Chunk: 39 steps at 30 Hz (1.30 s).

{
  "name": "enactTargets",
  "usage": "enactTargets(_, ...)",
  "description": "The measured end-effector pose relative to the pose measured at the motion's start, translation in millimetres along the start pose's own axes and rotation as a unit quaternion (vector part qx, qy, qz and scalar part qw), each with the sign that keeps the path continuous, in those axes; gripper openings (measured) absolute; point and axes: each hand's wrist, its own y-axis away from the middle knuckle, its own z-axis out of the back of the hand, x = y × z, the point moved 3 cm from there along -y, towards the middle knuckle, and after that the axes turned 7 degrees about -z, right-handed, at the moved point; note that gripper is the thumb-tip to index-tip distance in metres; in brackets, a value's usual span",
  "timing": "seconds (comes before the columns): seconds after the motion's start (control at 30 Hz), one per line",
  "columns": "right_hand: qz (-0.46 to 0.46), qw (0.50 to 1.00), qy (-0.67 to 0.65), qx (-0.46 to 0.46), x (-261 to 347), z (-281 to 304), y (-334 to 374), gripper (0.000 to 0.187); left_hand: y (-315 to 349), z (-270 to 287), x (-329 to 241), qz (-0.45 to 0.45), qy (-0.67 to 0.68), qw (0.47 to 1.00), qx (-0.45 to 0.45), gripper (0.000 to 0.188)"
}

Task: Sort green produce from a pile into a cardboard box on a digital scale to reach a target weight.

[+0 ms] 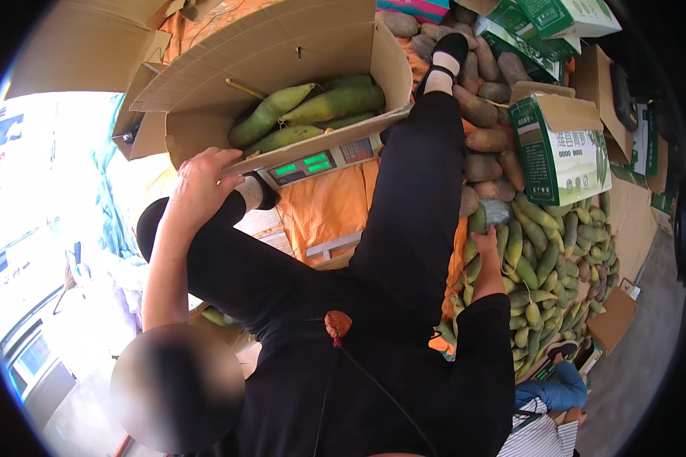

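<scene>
A cardboard box (392,61) with its flaps up stands on a digital scale (351,154) in front of me. Several long green radishes (335,104) lie inside it. My left hand (204,179) is closed on the near left edge of the box, with fingers over the rim and thumb outside. To my right, my right hand (486,242) reaches to the edge of a big pile of green radishes (545,255). Its fingers are closed around the lower end of one radish (477,219), beside a crumpled clear plastic bag (497,212). Part of its grip is hidden.
Reddish-brown radishes (480,141) lie beside my outstretched leg, on an orange sheet (328,206). A green-and-white printed carton (560,152) stands beyond the pile, with more cartons (526,34) at the far right. Another person (552,396) sits at the lower right.
</scene>
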Motion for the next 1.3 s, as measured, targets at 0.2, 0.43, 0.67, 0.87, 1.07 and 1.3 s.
enactTargets(0.2,-0.06,0.984,0.167,0.003,29,-7,18,0.086,7,-7,13,0.012,-0.013,1.0,0.007,0.033)
enactTargets(0.43,-0.047,0.993,0.108,-0.028,53,-13,51,0.071,3,-17,17,-0.016,-0.055,0.998,-0.017,0.022)
enactTargets(0.67,-0.04,0.998,-0.028,-0.035,16,-10,70,0.074,0,-27,22,-0.057,-0.118,0.99,-0.044,0.01)
enactTargets(0.87,0.087,0.98,-0.178,-0.001,71,42,111,0.062,4,-31,27,-0.072,-0.171,0.982,-0.043,0.003)
enactTargets(1.07,0.318,0.933,-0.164,-0.045,235,147,187,0.062,0,-33,28,-0.067,-0.147,0.987,-0.013,0.008)
enactTargets(1.3,0.578,0.809,-0.084,-0.061,415,177,317,0.061,2,-34,33,-0.038,-0.153,0.988,-0.003,0.008)
